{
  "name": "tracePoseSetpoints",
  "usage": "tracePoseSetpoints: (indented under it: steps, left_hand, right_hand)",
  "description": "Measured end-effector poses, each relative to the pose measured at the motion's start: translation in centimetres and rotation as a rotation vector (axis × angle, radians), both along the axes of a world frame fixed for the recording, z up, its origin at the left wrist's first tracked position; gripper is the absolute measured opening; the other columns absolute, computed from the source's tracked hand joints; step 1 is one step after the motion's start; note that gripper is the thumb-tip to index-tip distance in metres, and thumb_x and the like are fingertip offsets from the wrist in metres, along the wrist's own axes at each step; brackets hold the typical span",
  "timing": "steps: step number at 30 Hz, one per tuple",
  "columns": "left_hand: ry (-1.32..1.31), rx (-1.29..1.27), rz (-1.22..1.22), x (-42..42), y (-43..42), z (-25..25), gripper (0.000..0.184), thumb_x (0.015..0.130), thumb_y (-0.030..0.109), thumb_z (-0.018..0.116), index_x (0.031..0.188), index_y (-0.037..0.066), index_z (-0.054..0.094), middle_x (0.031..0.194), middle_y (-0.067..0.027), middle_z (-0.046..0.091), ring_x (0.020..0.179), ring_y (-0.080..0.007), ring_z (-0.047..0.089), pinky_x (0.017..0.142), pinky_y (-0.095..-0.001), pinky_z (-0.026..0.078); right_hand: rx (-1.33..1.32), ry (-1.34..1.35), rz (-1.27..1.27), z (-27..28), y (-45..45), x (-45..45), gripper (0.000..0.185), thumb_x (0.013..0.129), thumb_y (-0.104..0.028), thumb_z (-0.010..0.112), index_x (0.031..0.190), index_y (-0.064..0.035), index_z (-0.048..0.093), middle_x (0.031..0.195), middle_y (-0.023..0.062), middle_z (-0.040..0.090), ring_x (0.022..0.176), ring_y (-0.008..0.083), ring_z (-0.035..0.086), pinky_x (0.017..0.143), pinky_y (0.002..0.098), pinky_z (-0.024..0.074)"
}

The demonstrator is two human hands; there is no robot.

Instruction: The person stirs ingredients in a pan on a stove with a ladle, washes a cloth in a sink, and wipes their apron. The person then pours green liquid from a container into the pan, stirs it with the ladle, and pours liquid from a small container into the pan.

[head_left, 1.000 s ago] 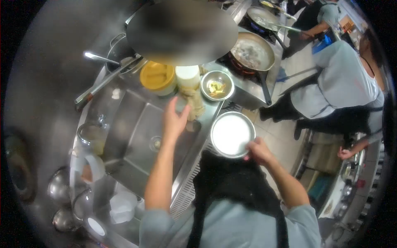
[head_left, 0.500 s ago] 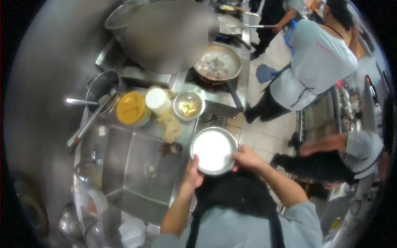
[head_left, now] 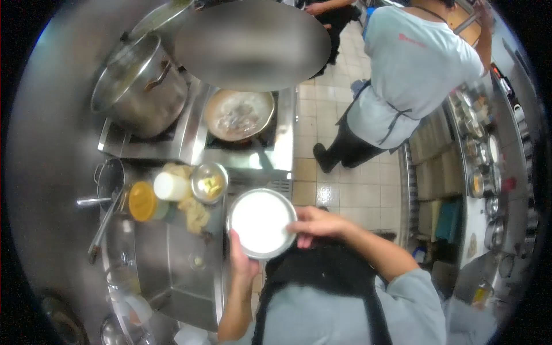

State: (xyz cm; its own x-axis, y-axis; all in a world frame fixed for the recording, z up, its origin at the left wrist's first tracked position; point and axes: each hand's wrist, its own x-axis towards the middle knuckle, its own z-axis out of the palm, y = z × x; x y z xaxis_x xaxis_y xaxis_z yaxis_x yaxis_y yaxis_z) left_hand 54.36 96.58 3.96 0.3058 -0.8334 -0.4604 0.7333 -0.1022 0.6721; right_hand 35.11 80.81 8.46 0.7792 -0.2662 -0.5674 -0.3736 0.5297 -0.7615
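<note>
A round metal bowl [head_left: 261, 223] filled with something white is held in front of my apron. My left hand [head_left: 244, 259] grips its lower left side, thumb along the rim. On the right side, my right hand [head_left: 313, 226] is closed on the rim. Beyond the bowl, at the counter's edge, are a small metal bowl with yellow pieces [head_left: 209, 183], a white-lidded container [head_left: 171, 186], a yellow-lidded tub [head_left: 146, 200] and a crumpled tan cloth [head_left: 194, 215].
A pan with bubbling contents [head_left: 240, 115] sits on the stove beside a large pot [head_left: 141, 86]. The sink [head_left: 172, 264] lies to the left. A person in a white shirt [head_left: 417, 63] stands ahead on the right; another person's arm shows at the top. Shelves line the right.
My left hand, empty at first, has come to the bowl and holds it with my right. The view has turned, bringing the large pot into sight and shifting stove and counter items leftward.
</note>
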Motion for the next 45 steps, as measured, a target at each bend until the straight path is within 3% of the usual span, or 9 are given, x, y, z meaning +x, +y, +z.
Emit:
tracePoseSetpoints:
  steps: [3, 8, 12, 14, 17, 22, 30, 40, 45]
  left_hand:
    - [-0.021, -0.004, 0.120, -2.7, -2.1, 0.7, 0.066, 0.106, 0.051, 0.027, 0.150, 0.003, 0.033, 0.147, -0.0152, 0.045, 0.134, -0.0309, 0.047, 0.112, -0.0446, 0.038]
    - [-0.049, 0.003, 0.197, -5.1, -4.5, 2.7, 0.064, 0.106, 0.050, 0.029, 0.149, 0.003, 0.035, 0.146, -0.0138, 0.048, 0.132, -0.0292, 0.049, 0.111, -0.0444, 0.039]
    - [-0.007, -0.058, 0.186, -5.0, -5.8, 4.0, 0.063, 0.106, 0.050, 0.030, 0.148, 0.004, 0.036, 0.144, -0.0135, 0.049, 0.131, -0.0290, 0.050, 0.110, -0.0440, 0.041]
    - [-0.039, -0.043, 0.191, -4.4, -6.5, 4.7, 0.063, 0.106, 0.050, 0.030, 0.148, 0.004, 0.036, 0.144, -0.0135, 0.049, 0.130, -0.0290, 0.051, 0.109, -0.0439, 0.041]
    - [-0.052, -0.022, 0.203, -3.9, -7.8, 5.7, 0.063, 0.106, 0.050, 0.031, 0.148, 0.003, 0.036, 0.143, -0.0136, 0.050, 0.129, -0.0289, 0.051, 0.108, -0.0438, 0.042]
    - [-0.070, 0.017, 0.194, -3.7, -9.6, 6.0, 0.063, 0.106, 0.049, 0.032, 0.148, 0.003, 0.036, 0.143, -0.0137, 0.050, 0.129, -0.0288, 0.052, 0.108, -0.0434, 0.043]
    - [-0.143, -0.013, 0.331, -6.2, -14.2, 6.8, 0.062, 0.105, 0.049, 0.035, 0.147, 0.003, 0.037, 0.144, -0.0149, 0.049, 0.128, -0.0296, 0.052, 0.108, -0.0437, 0.043]
    - [-0.174, 0.006, 0.608, -12.3, -21.0, 10.2, 0.061, 0.104, 0.049, 0.038, 0.147, 0.006, 0.038, 0.143, -0.0129, 0.051, 0.128, -0.0304, 0.053, 0.107, -0.0448, 0.045]
    - [-0.171, -0.031, 0.679, -12.9, -23.9, 11.0, 0.061, 0.104, 0.049, 0.039, 0.147, 0.006, 0.038, 0.142, -0.0129, 0.052, 0.126, -0.0293, 0.055, 0.106, -0.0455, 0.046]
  right_hand:
    - [-0.039, -0.040, 0.132, 0.1, -3.1, -2.1, 0.061, 0.098, -0.040, 0.061, 0.136, 0.0051, 0.047, 0.105, 0.0137, 0.067, 0.072, 0.0156, 0.070, 0.061, 0.0265, 0.0605]
    - [-0.002, -0.101, 0.111, -0.8, -7.9, -6.3, 0.064, 0.099, -0.043, 0.058, 0.144, 0.0005, 0.043, 0.106, 0.0124, 0.068, 0.073, 0.0147, 0.069, 0.064, 0.0259, 0.0601]
    - [-0.036, -0.047, -0.219, -3.4, -9.9, -9.9, 0.057, 0.099, -0.040, 0.059, 0.138, -0.0006, 0.050, 0.098, 0.0115, 0.070, 0.071, 0.0142, 0.068, 0.062, 0.0264, 0.0578]
    - [0.033, -0.005, -0.508, -4.1, -10.1, -11.4, 0.047, 0.099, -0.037, 0.061, 0.129, -0.0021, 0.057, 0.095, 0.0111, 0.069, 0.068, 0.0141, 0.067, 0.062, 0.0262, 0.0563]
    - [0.121, 0.032, -0.722, -5.7, -9.6, -13.6, 0.038, 0.098, -0.035, 0.062, 0.120, -0.0036, 0.061, 0.092, 0.0101, 0.068, 0.066, 0.0136, 0.065, 0.060, 0.0254, 0.0549]
    - [0.076, 0.069, -0.749, -6.9, -10.3, -15.4, 0.036, 0.098, -0.033, 0.063, 0.117, -0.0035, 0.062, 0.088, 0.0082, 0.066, 0.066, 0.0126, 0.064, 0.059, 0.0253, 0.0542]
    - [-0.013, 0.045, -0.617, -8.0, -18.8, -14.3, 0.038, 0.098, -0.031, 0.064, 0.121, -0.0017, 0.058, 0.090, 0.0066, 0.066, 0.069, 0.0116, 0.064, 0.060, 0.0251, 0.0545]
    - [-0.280, -0.135, -0.224, -7.0, -35.9, -10.6, 0.039, 0.098, -0.027, 0.063, 0.125, -0.0001, 0.056, 0.089, 0.0030, 0.064, 0.074, 0.0105, 0.061, 0.064, 0.0259, 0.0520]
    - [-0.195, -0.251, -0.222, -6.2, -37.6, -7.4, 0.039, 0.098, -0.025, 0.062, 0.129, -0.0012, 0.054, 0.091, 0.0029, 0.065, 0.075, 0.0101, 0.063, 0.064, 0.0251, 0.0525]
